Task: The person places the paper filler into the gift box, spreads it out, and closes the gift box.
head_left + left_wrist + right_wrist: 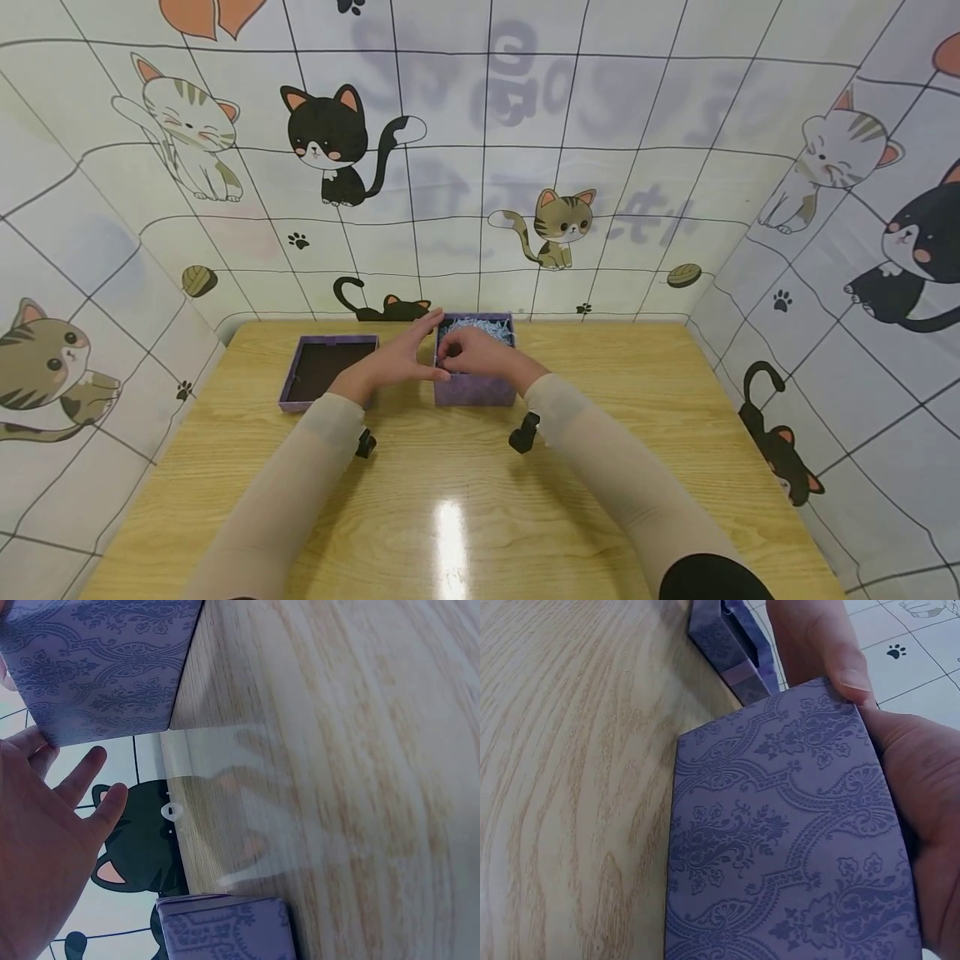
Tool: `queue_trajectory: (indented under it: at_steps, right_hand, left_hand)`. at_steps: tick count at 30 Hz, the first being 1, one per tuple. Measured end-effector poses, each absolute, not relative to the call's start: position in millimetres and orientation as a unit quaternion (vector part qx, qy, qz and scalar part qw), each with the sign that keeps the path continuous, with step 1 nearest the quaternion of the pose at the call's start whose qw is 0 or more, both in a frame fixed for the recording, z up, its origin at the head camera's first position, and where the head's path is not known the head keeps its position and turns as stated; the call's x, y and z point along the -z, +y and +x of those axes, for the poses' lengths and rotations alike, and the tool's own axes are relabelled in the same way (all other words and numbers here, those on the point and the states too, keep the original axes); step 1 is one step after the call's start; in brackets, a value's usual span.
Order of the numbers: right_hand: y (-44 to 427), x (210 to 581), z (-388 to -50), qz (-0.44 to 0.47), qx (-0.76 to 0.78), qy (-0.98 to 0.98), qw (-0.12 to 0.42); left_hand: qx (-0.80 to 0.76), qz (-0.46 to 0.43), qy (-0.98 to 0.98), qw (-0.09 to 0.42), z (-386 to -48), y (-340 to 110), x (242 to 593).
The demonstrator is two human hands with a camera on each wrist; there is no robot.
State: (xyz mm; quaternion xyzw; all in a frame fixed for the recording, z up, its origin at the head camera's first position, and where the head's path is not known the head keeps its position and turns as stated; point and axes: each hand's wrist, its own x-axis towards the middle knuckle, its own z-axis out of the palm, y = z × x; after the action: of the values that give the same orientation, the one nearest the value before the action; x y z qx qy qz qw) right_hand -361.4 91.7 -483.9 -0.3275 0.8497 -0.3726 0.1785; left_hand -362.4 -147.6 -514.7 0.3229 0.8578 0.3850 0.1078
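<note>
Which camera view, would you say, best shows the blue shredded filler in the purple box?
The head view: it looks down into the open purple box, so the blue shredded filler shows, though the right hand covers part of it. The left and right wrist views show the box's patterned outside, none of the filler.

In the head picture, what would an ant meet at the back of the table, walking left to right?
Shallow purple tray → left hand → deeper purple box with pale blue shreds inside.
</note>
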Motion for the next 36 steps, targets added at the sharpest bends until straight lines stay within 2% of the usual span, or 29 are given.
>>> queue_trajectory:
  at_steps: [24, 36]
  right_hand:
    - [93, 482, -358, -0.322, 0.38, 0.848, 0.181]
    - [103, 479, -355, -0.301, 0.398, 0.853, 0.153]
  left_hand:
    - [-0.386, 0.316, 0.86, 0.113, -363, -148, 519]
    - [-0.385, 0.313, 0.861, 0.112, -363, -147, 519]
